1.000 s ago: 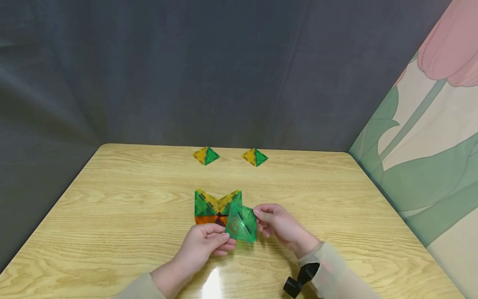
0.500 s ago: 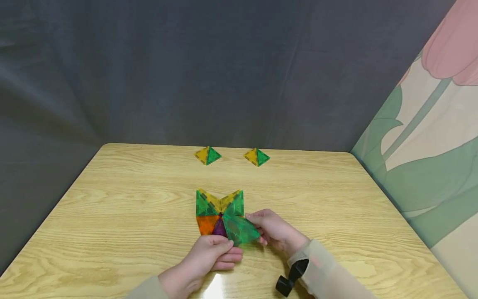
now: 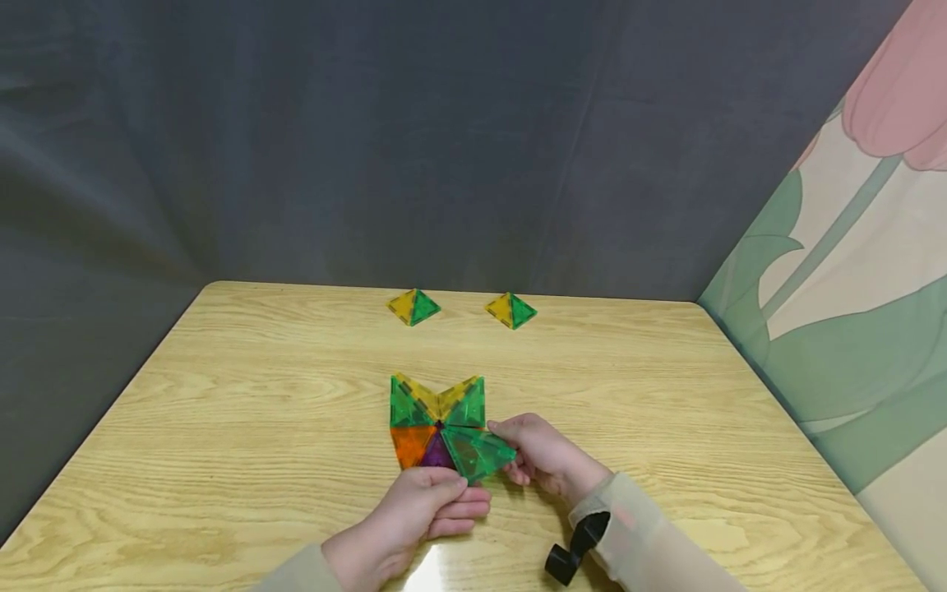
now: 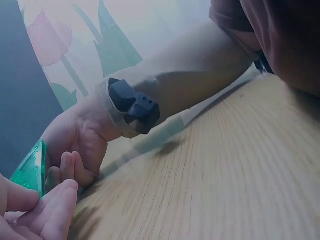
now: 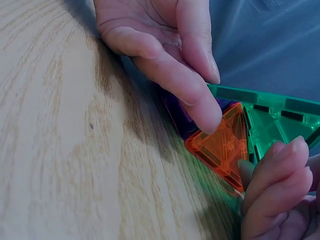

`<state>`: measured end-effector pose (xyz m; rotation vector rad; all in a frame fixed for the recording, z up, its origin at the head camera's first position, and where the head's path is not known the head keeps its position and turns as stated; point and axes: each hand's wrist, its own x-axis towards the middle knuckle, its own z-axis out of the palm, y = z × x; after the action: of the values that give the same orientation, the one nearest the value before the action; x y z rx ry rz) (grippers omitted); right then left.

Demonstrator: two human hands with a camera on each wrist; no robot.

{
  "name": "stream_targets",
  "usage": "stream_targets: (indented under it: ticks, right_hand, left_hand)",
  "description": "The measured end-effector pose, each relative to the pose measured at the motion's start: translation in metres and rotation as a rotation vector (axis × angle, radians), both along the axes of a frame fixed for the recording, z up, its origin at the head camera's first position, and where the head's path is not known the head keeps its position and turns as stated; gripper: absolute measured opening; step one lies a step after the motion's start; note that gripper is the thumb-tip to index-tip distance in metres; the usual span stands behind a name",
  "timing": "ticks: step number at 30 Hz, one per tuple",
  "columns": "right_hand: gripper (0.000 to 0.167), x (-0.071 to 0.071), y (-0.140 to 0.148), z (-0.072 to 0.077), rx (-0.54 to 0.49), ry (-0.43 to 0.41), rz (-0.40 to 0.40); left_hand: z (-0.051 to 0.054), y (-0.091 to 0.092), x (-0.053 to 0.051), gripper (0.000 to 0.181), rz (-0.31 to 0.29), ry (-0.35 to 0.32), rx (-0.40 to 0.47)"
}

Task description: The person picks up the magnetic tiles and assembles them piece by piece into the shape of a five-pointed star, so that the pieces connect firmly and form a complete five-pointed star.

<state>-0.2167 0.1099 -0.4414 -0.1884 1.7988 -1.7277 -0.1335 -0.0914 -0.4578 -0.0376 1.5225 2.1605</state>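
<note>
From the head, the left hand (image 3: pixel 418 506) pinches the near corner of a green tile (image 3: pixel 477 452) between thumb and fingers; the right hand (image 3: pixel 551 455) has its fingers curled at the right corner. The third corner appears to meet the middle of a tile cluster (image 3: pixel 464 403), beside its purple tile (image 3: pixel 436 454); gripping two corners probably steadies the tile there. A yellow-and-green pair (image 3: pixel 414 307) and a matching pair (image 3: pixel 511 311) lie at the table's (image 3: pixel 259 395) far edge, seemingly out of the way.

From the left wrist, the green tile rises above the left thumb, toward the right palm.

From the right wrist, an orange piece (image 5: pixel 222 150) shows next to the green between the hands; the right thumb's full contact is unclear.
</note>
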Motion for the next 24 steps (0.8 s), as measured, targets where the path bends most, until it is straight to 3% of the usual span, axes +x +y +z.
stream_targets:
  ticks: [11, 18, 24]
  right_hand:
    - [0.037, -0.001, -0.001, -0.003, 0.014, 0.023, -0.042]
    - [0.035, -0.001, -0.003, -0.001, 0.028, 0.012, -0.046]
    - [0.035, -0.001, -0.005, 0.000, 0.020, -0.003, -0.045]
  left_hand:
    - [0.002, 0.007, 0.006, 0.037, 0.027, -0.035, 0.101]
    - [0.006, 0.006, 0.007, 0.025, -0.009, -0.067, 0.144]
    - [0.012, 0.002, 0.010, 0.035, -0.065, -0.059, 0.171]
